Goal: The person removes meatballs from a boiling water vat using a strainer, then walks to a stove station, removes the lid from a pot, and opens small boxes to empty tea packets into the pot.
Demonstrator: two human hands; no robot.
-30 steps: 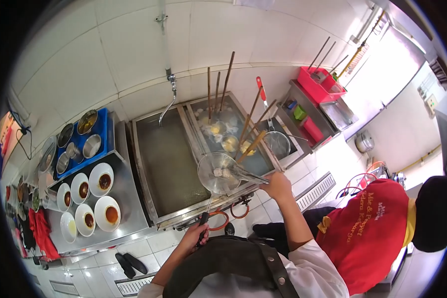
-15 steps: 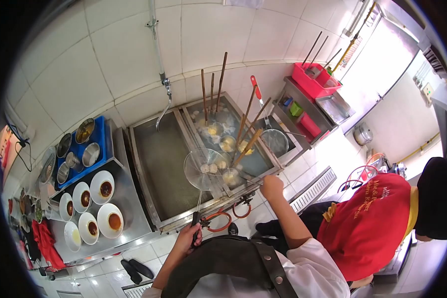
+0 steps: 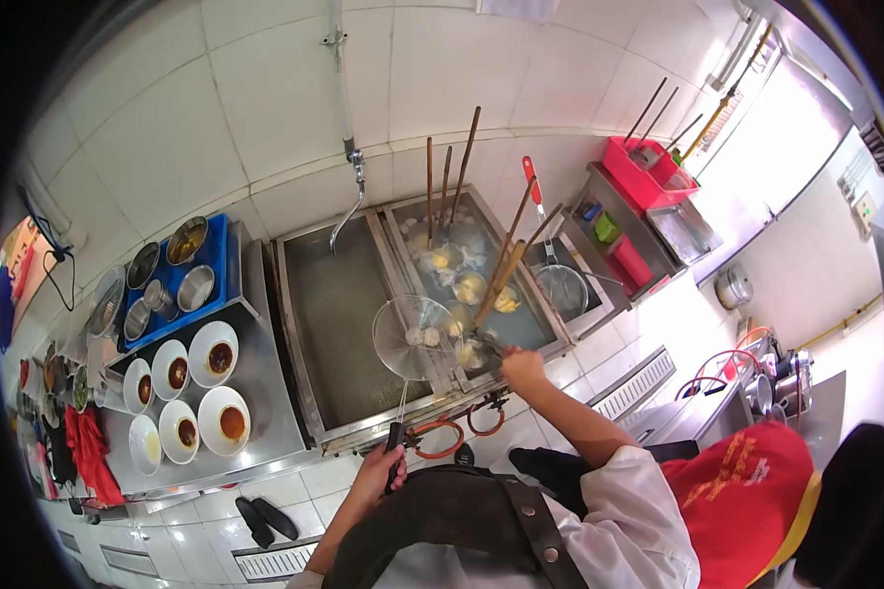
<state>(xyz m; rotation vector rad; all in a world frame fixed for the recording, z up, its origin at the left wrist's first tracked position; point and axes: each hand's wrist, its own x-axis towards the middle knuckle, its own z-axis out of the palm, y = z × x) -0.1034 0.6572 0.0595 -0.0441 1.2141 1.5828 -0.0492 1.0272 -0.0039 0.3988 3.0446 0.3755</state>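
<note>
Near the front of the cooker, my left hand [image 3: 379, 469] is closed round the black handle of a wire strainer [image 3: 395, 344]. Pale balls lie in its mesh, which hangs over the divider between the two vats. My right hand [image 3: 524, 370] is closed on the handle of a metal ladle, whose head is at the front of the right vat [image 3: 550, 329] and is hard to make out. In that vat's cloudy water are baskets of yellow noodles [image 3: 469, 288] with upright wooden handles. The left vat [image 3: 336, 324] holds murky water.
White bowls [image 3: 224, 421] with dark sauce stand on the left counter, beside a blue tray [image 3: 228, 257] of metal bowls. A tap [image 3: 348, 216] hangs over the left vat. A co-worker in red [image 3: 746, 491] is close on the right. A strainer [image 3: 562, 291] rests right of the vats.
The ladle has moved from over the strainer down to the front of the right vat. My left hand keeps the strainer over the vats. The co-worker has shifted lower in view.
</note>
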